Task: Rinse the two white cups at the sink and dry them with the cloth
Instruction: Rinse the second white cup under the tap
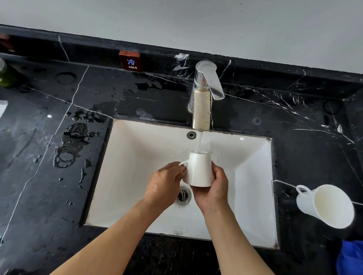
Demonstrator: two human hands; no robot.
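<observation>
While water runs from the faucet point(201, 109), both hands point(190, 186) gripping one white cup point(199, 169), second cup point(325, 205) apparently tipped on counter point(49, 194).

Your right hand point(212, 188) cradles a white cup point(199, 169) under the running faucet point(203, 96) while your left hand point(164, 184) pinches its handle; the second cup point(325, 206) (on its side) lies on the black counter point(39, 172) beside the sink point(248, 161).

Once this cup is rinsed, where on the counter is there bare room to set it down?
Widest bare patch: the black counter left of the sink, though puddles wet its upper part. Behind the sink, right of the faucet, is bare too. The right side is crowded: second cup and blue cloth. Both hands, left hand and right hand, hold the cup.
</observation>
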